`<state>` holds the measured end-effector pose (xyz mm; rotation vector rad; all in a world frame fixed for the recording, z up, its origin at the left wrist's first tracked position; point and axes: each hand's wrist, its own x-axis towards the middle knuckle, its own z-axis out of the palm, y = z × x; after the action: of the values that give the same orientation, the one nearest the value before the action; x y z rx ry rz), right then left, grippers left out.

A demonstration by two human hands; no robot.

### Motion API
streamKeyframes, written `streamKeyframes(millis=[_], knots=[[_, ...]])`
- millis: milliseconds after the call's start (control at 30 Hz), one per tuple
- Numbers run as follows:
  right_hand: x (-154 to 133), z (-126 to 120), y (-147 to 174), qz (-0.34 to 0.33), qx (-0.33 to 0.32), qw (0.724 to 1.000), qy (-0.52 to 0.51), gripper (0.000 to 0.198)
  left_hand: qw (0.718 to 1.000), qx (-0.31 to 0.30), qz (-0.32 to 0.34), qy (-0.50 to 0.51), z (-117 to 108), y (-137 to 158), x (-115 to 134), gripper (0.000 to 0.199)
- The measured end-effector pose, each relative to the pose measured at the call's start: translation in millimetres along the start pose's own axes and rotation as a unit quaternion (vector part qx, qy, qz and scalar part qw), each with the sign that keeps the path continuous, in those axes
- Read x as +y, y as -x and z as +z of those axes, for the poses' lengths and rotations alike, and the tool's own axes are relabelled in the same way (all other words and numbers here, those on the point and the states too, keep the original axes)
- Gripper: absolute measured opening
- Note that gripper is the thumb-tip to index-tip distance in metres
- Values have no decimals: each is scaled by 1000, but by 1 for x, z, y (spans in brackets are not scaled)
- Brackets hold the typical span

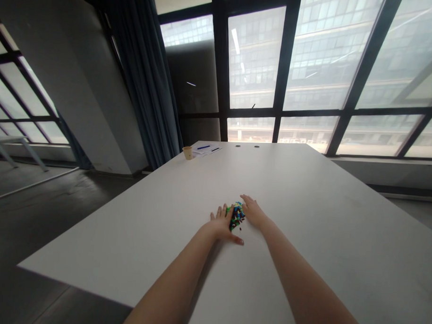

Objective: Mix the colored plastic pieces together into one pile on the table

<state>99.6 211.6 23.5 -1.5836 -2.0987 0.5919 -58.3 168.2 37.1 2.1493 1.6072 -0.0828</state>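
Two bare forearms run up from the bottom edge, cut off below the elbow, and meet at a heap of small coloured pieces (237,215) lying on the white bench (306,222), nearer its front edge than its far one. Most of that heap is too small to read: green, blue and dark bits show, but single shapes cannot be told apart, and its left flank is hidden behind the left hand (223,223). That hand lies flat on the bench against the heap's left side, fingers spread and pointing away, thumb stretched along the near side below the pieces; it pinches nothing. On the heap's right side the right hand (254,211) rests flat too, fingers extended and loosely together, touching the pieces without closing on them. Wide bare bench surface lies around the heap on every side, with the front-left corner well off to the left of it. Far beyond the heap, near the bench's back-left corner, stand a small paper cup (188,153) and some papers (206,149) with blue pens, too small to make out further.
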Motion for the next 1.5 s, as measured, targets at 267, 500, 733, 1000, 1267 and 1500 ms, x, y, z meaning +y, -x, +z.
streamKeyframes(millis=[267, 500, 733, 1000, 1267, 1500], knots=[[1, 22, 2, -60, -26, 994, -82, 48, 988, 154, -6, -25, 27, -21, 6, 98], [-6, 30, -2, -32, 77, 926, -369, 36, 970, 236, 54, -10, 27, -32, -4, 77], [-11, 27, -1, 44, 82, 890, -446, 32, 955, 282, 92, 15, 24, -37, -8, 57], [-8, 24, -5, 56, 85, 777, -621, 24, 914, 343, 128, 176, 24, -49, -21, 36], [4, 14, -12, 75, 106, 871, -474, 39, 942, 303, 106, 102, 22, -52, -17, 44], [6, 28, -16, 72, 93, 918, -379, 41, 967, 234, 77, 64, 15, -42, -3, 43]])
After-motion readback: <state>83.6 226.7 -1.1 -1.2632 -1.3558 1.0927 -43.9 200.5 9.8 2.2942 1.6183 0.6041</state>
